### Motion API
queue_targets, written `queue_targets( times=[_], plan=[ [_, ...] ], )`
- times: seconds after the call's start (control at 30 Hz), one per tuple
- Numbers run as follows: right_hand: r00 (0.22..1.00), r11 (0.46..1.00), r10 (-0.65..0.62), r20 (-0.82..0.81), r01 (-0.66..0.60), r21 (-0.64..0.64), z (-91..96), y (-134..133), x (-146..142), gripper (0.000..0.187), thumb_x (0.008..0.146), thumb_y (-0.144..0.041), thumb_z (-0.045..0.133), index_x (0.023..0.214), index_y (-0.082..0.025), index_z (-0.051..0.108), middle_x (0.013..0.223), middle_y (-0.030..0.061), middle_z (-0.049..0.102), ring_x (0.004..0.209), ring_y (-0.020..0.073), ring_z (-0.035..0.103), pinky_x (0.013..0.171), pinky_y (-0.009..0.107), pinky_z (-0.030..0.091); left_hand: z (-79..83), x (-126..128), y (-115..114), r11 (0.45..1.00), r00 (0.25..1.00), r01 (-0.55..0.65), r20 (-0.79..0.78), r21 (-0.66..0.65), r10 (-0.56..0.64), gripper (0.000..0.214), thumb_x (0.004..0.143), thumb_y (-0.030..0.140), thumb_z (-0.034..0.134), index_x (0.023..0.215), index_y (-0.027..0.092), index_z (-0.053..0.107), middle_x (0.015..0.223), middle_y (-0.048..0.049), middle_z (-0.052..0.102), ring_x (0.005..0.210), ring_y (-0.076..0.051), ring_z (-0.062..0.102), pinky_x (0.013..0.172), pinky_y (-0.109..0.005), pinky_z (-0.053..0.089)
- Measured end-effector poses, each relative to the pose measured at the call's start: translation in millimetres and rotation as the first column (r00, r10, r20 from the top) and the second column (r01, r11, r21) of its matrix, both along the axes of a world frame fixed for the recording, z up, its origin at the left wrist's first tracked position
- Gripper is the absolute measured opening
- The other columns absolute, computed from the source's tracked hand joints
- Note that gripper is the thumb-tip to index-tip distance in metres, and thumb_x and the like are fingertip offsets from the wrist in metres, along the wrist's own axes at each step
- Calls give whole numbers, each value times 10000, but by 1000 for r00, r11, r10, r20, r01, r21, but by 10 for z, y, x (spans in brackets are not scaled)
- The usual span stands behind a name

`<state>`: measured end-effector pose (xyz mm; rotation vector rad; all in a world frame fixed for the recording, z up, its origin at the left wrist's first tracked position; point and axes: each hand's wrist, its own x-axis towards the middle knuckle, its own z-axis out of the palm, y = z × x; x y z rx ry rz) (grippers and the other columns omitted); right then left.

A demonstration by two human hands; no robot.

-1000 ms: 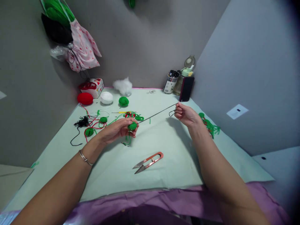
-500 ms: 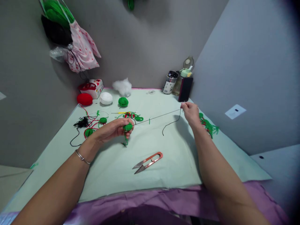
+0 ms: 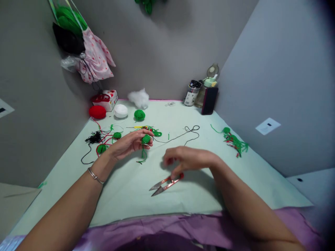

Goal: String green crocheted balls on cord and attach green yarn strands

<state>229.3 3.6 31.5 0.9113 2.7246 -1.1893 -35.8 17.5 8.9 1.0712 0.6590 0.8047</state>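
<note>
My left hand [image 3: 133,142] is closed around a small green crocheted piece [image 3: 146,139], with green yarn tails [image 3: 142,158] hanging below it. From this piece a black thread [image 3: 171,140] runs right across the table and ends in loose loops. My right hand [image 3: 187,158], slightly blurred, hovers over the orange-handled thread snips [image 3: 167,184]. Its fingers are bent, with the thumb apart from them at the handle end; whether the thumb touches the handle I cannot tell. The snips lie with their blades parted, pointing left.
Behind my left hand lie black yarn [image 3: 94,137], green crocheted pieces [image 3: 101,149] and a yellow-handled hook [image 3: 138,127]. Red yarn [image 3: 97,112], white yarn [image 3: 120,111], a green ball [image 3: 139,115] and white stuffing [image 3: 140,98] line the back. A phone [image 3: 209,101] leans at right, beyond green-red pieces [image 3: 235,141].
My right hand has let go of the black thread and moved left and down to the snips. The thread, taut before, now lies slack. My left hand keeps the green piece.
</note>
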Motion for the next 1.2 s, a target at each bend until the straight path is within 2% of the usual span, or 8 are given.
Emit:
queue_targets(
  times=[0.17,0.27,0.37,0.5,0.67,0.8,0.9,1.2],
  plan=[
    [986,978,146,76,-155,139,-67,-242,-276,136,821,-199,761,909,-172,662,932,46,619,800,144,533,718,270,410,2,-6,17,998,999,-50,3,24,50,237,889,237,639,1095,149,714,1076,-89,686,805,-141,622,766,-285,524],
    [993,992,112,30,-113,56,-82,-157,-221,104,822,-165,715,914,-165,666,866,20,602,725,116,512,686,257,408,-13,-9,19,998,998,-63,8,23,63,240,869,229,679,1097,165,719,1079,-83,699,933,-170,643,894,-329,517],
    [986,995,-31,-162,15,-102,-78,-34,-133,144,818,-181,676,957,-161,644,844,5,595,685,100,507,651,239,422,-23,-8,16,994,993,-106,-49,35,107,268,836,227,729,1100,188,732,1164,-88,699,1047,-192,632,960,-338,485],
    [885,919,-282,-370,139,-368,-34,50,-79,149,870,-209,577,1007,-162,612,695,-33,553,586,94,471,577,235,402,-66,-9,31,991,985,-114,-124,73,122,311,805,238,766,1114,207,748,1284,-92,669,1044,-188,621,893,-292,472],
    [785,857,-454,-421,256,-447,-27,70,-105,194,922,-315,567,1001,-165,661,713,-11,562,562,86,395,503,230,283,-124,-11,53,988,987,-100,-117,118,114,370,808,252,771,1177,253,738,1352,-75,647,1084,-187,603,906,-294,449],
    [746,864,-488,-454,337,-375,-81,64,-135,414,988,-509,481,1100,-166,684,819,23,589,622,98,368,574,244,324,-101,6,30,983,984,-112,-120,145,130,381,805,244,779,1182,275,739,1412,-64,613,1183,-204,571,977,-310,420],
    [783,894,-448,-433,389,-222,-102,61,-149,524,998,-580,416,927,-148,704,797,37,585,680,122,418,635,264,349,-90,21,12,978,984,-107,-120,179,130,386,809,233,774,1191,274,737,1407,-70,619,1212,-220,561,982,-316,419],
    [818,909,-413,-401,393,-135,-166,85,-199,418,968,-531,514,909,-165,708,733,4,506,688,131,416,652,276,323,-133,52,-1,971,983,-16,-172,237,59,414,838,247,739,1251,265,709,1402,-86,612,1239,-230,556,1048,-353,384]
  ],
)
